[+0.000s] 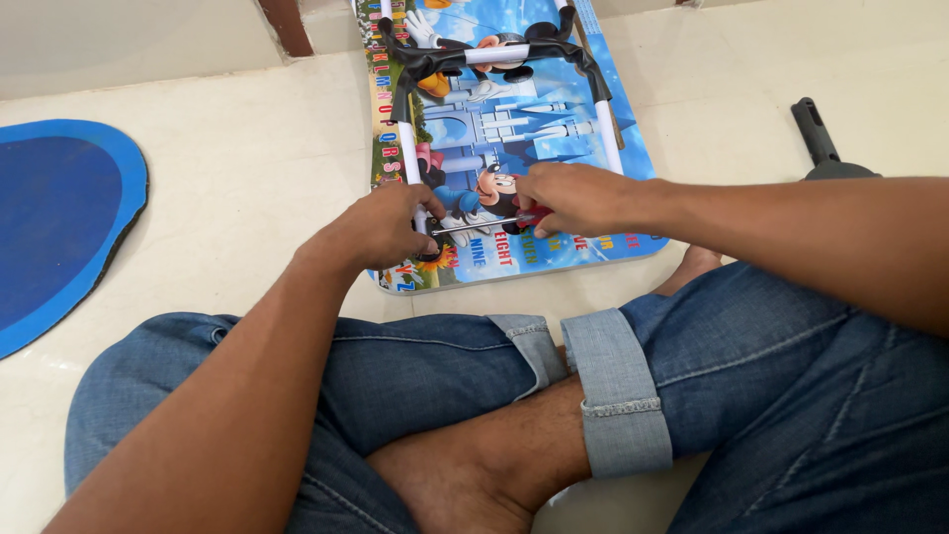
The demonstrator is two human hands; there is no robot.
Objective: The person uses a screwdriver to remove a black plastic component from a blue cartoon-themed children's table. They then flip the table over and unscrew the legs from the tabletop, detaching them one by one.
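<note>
A person sits cross-legged on the pale floor [247, 168] in blue jeans. A colourful cartoon board [554, 148] lies flat in front, with a white and black tube frame [494, 56] on it. The left hand [381, 227] grips the frame's end. The right hand [568, 198] holds a screwdriver [484, 224] with a red handle, its tip beside the left hand. A blue mat [59, 218] lies far left

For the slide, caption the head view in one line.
Seated cross-legged on the floor, left hand steadies a white leg tube of a colourful children's folding table while right hand works a screwdriver.
</note>
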